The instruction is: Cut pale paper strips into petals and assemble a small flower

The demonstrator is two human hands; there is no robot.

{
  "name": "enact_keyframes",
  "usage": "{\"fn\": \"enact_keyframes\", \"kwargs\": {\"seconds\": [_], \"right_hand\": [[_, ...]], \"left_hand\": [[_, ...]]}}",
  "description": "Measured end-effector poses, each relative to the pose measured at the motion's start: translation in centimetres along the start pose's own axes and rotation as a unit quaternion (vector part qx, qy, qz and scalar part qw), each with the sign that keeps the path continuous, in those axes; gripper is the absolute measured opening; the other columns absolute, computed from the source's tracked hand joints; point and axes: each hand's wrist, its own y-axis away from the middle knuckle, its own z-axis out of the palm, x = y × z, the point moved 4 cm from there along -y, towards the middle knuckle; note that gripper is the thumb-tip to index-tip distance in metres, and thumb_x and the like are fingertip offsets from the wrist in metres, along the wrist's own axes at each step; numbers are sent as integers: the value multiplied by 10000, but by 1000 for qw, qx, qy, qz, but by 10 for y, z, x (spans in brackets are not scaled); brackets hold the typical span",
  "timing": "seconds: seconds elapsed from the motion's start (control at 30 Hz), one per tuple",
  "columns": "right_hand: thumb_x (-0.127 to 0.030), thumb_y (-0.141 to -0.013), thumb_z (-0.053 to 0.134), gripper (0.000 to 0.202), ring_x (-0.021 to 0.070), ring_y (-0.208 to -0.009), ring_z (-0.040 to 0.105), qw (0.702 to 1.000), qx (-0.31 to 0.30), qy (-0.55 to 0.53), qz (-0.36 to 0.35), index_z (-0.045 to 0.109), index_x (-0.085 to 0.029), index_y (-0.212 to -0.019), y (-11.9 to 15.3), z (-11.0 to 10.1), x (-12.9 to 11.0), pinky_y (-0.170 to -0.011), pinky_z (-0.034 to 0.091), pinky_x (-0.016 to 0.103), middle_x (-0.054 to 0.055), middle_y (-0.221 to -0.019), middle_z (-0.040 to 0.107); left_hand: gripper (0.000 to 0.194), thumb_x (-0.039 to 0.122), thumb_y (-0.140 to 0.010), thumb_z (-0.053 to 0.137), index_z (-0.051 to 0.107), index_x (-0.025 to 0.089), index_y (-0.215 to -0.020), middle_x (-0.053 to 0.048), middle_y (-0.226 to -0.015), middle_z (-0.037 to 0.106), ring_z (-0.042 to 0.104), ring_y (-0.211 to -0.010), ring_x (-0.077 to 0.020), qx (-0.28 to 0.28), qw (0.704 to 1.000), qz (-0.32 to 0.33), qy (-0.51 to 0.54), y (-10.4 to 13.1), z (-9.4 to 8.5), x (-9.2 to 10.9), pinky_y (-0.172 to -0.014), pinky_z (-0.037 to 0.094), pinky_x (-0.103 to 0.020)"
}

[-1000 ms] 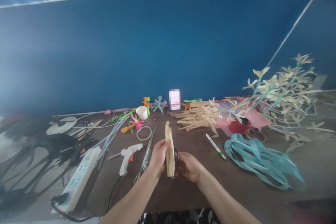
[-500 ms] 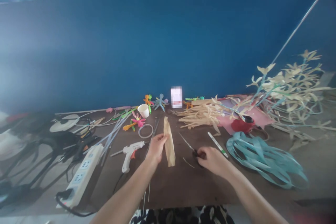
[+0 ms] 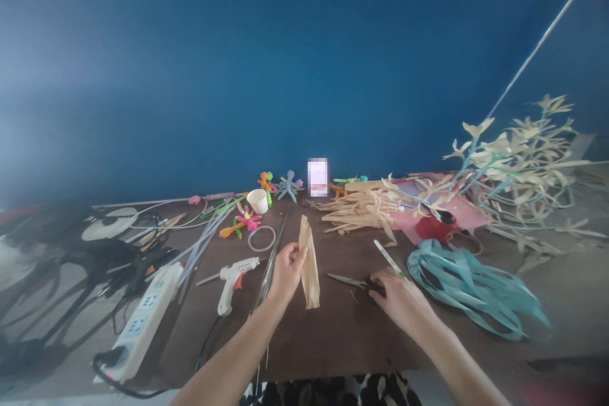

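A flat, pale tan strip of dried corn husk stands upright above the table, its side pinched between the thumb and fingers of my left hand. To the right of it, scissors point left, low over the tabletop or on it. The fingers of my right hand are closed about their dark handles, which they partly hide. A white marker lies just beyond that hand. A bundle of thin wires is behind my left hand, and a small thin offcut lies below the scissors.
At left are a white glue gun, a power strip and a clear ring. A paper cup stands near the wall. Bundled husk strips, teal ribbon and husk-leaf branches occupy the right.
My right hand has moved right and slightly down with the scissors, whose blades have turned to lie nearly level. My left hand and the husk have shifted slightly right.
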Motion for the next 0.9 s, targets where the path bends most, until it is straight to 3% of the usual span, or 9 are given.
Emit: {"fn": "enact_keyframes", "kwargs": {"seconds": [0.1, 0.2, 0.27, 0.43, 0.5, 0.6, 0.7, 0.8, 0.9], "right_hand": [[-303, -721, 504, 231, 146, -698, 554, 989, 47, -137, -7, 559, -186, -912, -3, -2, -24, -653, 396, 237, 50, -896, 581], [-375, -705, 527, 256, 117, -560, 520, 955, -36, -292, -25, 567, -170, -854, -9, 17, -59, -525, 390, 206, 20, -737, 603], [-379, -702, 528, 232, 105, -505, 489, 928, -88, -362, -25, 560, -150, -683, -13, 34, -75, -460, 356, 188, 0, -582, 569], [-384, -707, 527, 263, 66, -393, 403, 871, -107, -480, 24, 478, -148, -602, -27, 52, -78, -379, 294, 170, -37, -464, 479], [-387, -693, 546, 264, 62, -379, 396, 852, -122, -507, 30, 472, -149, -606, -28, 53, -78, -372, 295, 168, -45, -449, 466], [-390, -693, 547, 259, 71, -383, 429, 820, -146, -551, 48, 469, -151, -629, -26, 55, -83, -377, 328, 171, -45, -458, 472], [-384, -690, 551, 255, 78, -388, 456, 806, -137, -573, 62, 463, -153, -629, -23, 56, -88, -382, 353, 174, -46, -467, 473], [-383, -681, 559, 257, 72, -365, 446, 815, -103, -565, 73, 461, -154, -617, -23, 58, -90, -365, 348, 171, -49, -468, 467], [-384, -685, 551, 259, 77, -358, 454, 844, -73, -528, 67, 473, -151, -603, -23, 59, -88, -349, 324, 163, -43, -450, 470]], "left_hand": [[270, 411, -710, 505, 541, 145, -731, 37, -494, 476, 411, -445, -87, -2, 1000, 23, -12, 4, 4, 7, -432, 266, -189], [260, 399, -717, 498, 540, 146, -760, 15, -550, 526, 458, -489, -102, -6, 999, 30, 17, 8, 10, 19, -459, 310, -192], [255, 387, -716, 505, 544, 145, -789, 7, -576, 545, 482, -520, -110, -15, 998, 20, 49, 11, 12, 26, -489, 339, -195], [265, 326, -659, 592, 578, 122, -828, -36, -697, 604, 539, -618, -141, -185, 964, -71, 178, 25, 22, 26, -575, 398, -231], [258, 321, -660, 591, 590, 114, -813, -45, -705, 610, 546, -612, -147, -204, 949, -104, 219, 31, 24, 19, -580, 405, -244], [272, 357, -706, 531, 582, 119, -828, -33, -649, 596, 530, -540, -133, -164, 943, -135, 254, 37, 23, 8, -539, 399, -243], [267, 379, -734, 487, 566, 128, -783, -15, -627, 568, 505, -540, -123, -103, 967, -106, 207, 39, 19, 4, -517, 380, -223], [235, 360, -747, 473, 549, 139, -730, 1, -644, 538, 480, -603, -119, -24, 996, -21, 85, 40, 9, 10, -544, 361, -205], [246, 358, -756, 455, 538, 138, -685, 9, -613, 506, 452, -594, -112, -10, 1000, 18, 2, 38, 4, 12, -541, 341, -198]]}}
